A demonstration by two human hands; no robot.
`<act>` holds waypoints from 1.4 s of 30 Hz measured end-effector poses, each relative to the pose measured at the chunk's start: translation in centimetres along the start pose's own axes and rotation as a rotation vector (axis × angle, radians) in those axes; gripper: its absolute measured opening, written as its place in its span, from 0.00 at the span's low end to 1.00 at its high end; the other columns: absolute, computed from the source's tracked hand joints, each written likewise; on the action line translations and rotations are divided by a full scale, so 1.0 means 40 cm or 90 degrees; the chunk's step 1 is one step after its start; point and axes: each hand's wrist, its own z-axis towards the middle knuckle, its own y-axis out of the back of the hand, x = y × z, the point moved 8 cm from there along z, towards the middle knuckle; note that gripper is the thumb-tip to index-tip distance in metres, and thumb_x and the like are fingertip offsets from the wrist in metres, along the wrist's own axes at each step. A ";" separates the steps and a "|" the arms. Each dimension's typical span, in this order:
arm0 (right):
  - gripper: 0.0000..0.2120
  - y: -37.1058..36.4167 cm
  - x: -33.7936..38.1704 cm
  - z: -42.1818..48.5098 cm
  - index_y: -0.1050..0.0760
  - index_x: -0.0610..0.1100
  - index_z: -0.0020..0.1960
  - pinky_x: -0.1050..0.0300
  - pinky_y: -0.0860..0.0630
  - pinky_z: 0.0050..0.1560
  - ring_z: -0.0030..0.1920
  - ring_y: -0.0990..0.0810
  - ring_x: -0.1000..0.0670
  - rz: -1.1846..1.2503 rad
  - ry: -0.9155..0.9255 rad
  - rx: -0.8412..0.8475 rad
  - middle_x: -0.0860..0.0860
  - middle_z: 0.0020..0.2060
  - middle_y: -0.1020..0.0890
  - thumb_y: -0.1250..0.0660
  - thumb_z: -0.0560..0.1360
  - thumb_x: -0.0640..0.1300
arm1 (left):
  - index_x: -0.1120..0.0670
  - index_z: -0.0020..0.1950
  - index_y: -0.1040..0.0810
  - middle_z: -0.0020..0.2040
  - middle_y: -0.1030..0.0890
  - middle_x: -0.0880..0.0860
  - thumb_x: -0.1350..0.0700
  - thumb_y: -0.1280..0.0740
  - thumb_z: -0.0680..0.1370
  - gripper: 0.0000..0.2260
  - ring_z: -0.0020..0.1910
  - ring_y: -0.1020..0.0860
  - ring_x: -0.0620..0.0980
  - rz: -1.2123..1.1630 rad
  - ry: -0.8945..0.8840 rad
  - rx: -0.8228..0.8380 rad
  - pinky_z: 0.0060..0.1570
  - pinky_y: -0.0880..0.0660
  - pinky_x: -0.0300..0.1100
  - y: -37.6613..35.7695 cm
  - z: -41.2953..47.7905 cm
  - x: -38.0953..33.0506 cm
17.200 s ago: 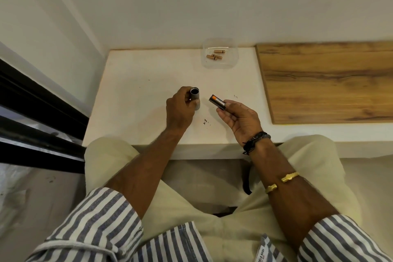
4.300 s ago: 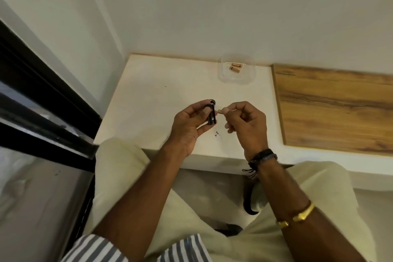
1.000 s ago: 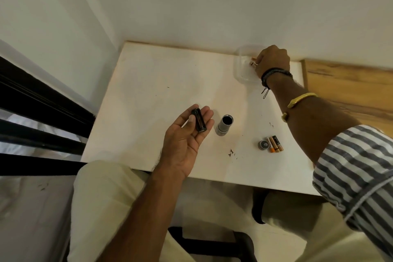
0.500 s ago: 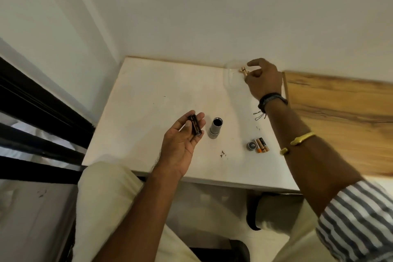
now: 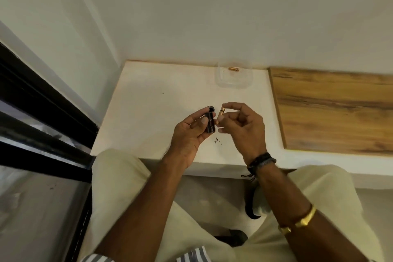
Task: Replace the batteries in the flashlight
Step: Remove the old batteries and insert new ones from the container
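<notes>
Both hands are closed: a small black cylindrical battery holder (image 5: 210, 121) is gripped by the left hand (image 5: 191, 132), a copper-coloured battery (image 5: 221, 111) pinched in the right hand (image 5: 242, 126), above the white counter's (image 5: 148, 102) front edge. Light, rigid, probably slick, the battery is best pinched mid-body.

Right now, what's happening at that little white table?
A person is midway through a battery swap. The left hand holds a black battery holder upright, and the right hand pinches a copper-coloured battery right beside it, not yet seated. One more battery lies in the clear container at the back of the white table.
</notes>
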 end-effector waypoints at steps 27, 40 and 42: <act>0.06 -0.032 -0.004 -0.062 0.13 0.41 0.52 0.64 0.20 0.44 0.39 0.17 0.52 -0.221 0.168 0.012 0.48 0.40 0.14 0.25 0.75 0.37 | 0.58 0.59 0.19 0.54 0.15 0.59 0.65 0.33 0.78 0.11 0.54 0.16 0.57 -0.004 -0.044 -0.056 0.49 0.18 0.45 0.026 -0.008 -0.014; 0.07 -0.020 -0.017 -0.020 0.14 0.46 0.53 0.64 0.18 0.43 0.37 0.15 0.55 -0.168 0.139 -0.014 0.52 0.41 0.14 0.24 0.75 0.40 | 0.63 0.64 0.24 0.58 0.17 0.62 0.63 0.31 0.78 0.15 0.58 0.18 0.59 -0.024 -0.028 -0.096 0.59 0.21 0.50 0.042 0.002 -0.039; 0.07 0.007 -0.026 0.021 0.14 0.46 0.53 0.60 0.16 0.44 0.37 0.14 0.54 -0.139 0.100 -0.048 0.52 0.42 0.13 0.24 0.74 0.41 | 0.63 0.64 0.24 0.59 0.18 0.62 0.62 0.31 0.78 0.15 0.59 0.18 0.59 -0.095 -0.024 -0.104 0.60 0.21 0.49 0.050 0.007 -0.044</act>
